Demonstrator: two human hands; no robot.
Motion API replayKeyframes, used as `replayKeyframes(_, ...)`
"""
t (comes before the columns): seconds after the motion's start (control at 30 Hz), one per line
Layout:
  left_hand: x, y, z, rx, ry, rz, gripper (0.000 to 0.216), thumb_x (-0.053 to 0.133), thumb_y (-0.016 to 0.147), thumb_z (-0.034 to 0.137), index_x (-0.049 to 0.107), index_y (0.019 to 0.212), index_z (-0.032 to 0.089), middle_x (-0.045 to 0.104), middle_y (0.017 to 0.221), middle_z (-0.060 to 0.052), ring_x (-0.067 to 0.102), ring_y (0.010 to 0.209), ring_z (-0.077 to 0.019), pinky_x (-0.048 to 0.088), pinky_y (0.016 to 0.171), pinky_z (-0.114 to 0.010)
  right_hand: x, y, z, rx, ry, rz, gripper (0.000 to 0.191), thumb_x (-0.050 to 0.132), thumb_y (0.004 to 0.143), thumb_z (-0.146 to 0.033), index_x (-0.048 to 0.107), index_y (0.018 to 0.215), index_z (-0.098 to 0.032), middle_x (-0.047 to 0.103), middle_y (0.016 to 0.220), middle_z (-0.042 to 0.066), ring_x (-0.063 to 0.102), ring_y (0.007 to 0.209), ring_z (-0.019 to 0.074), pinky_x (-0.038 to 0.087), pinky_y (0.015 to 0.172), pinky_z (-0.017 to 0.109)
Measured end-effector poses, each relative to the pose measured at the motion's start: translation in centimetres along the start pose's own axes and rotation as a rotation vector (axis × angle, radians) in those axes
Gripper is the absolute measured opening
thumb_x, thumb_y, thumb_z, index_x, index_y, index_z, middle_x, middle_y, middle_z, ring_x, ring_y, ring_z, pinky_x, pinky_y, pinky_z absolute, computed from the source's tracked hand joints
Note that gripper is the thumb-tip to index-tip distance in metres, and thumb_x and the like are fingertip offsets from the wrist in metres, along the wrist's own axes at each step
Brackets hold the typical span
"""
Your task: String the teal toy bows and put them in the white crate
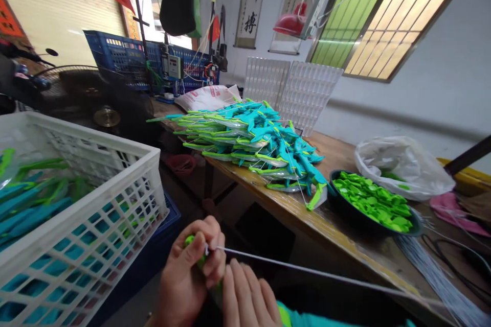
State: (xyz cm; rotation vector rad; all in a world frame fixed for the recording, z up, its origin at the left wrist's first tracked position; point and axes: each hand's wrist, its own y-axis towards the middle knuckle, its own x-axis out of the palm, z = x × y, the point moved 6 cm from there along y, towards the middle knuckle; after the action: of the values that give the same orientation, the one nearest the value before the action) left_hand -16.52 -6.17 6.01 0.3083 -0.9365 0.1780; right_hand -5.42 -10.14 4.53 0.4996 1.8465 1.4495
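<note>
My left hand (195, 265) is closed around the lime-green tip of a toy bow (318, 320). A white string (307, 269) is knotted at that tip and runs taut to the lower right, out over the table's edge. My right hand (249, 296) lies over the bow's green limb close to the left hand, its fingers bent down on it; the thumb is hidden. The bow's turquoise part shows at the bottom edge, and the rest is out of view. Many similar turquoise and green bows (245, 138) are piled on the table ahead.
Left of me stands a white plastic crate (88, 133) with bows in it. On the wooden table (337, 153) sit a dark basin (333, 199) of small green pieces, a white plastic bag (406, 163) and a bundle of white strings (441, 271). A fan (107, 112) stands behind the crate.
</note>
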Motion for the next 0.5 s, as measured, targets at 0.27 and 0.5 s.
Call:
replayKeyframes(0.27,0.2,0.7,8.4,0.389,0.159,0.199,0.038,0.079,0.082,0.052,0.081,0.109,0.026,0.071,0.111,-0.008,0.07,0.086,-0.0214,0.065,0.073,-0.033,4.0,10.9,-1.6,-0.695,-0.051,-0.524,0.046,0.045,0.087,-0.007,0.056,0.132,0.0,0.066,0.084,0.013,0.065,0.073,0.0266,0.057,0.073,0.043)
replayKeyframes(0.5,-10.6,-6.9,14.8,0.428,0.558,0.555,0.049,0.085,0.072,0.043,0.079,0.119,0.027,0.071,0.133,-0.013,0.069,0.115,-0.041,0.064,0.087,-0.046,14.8,22.9,2.1,-0.858,0.27,-0.663,0.04,0.037,0.101,-0.011,0.065,0.124,0.004,0.074,0.102,0.017,0.07,0.098,0.0188,0.05,0.082,0.036)
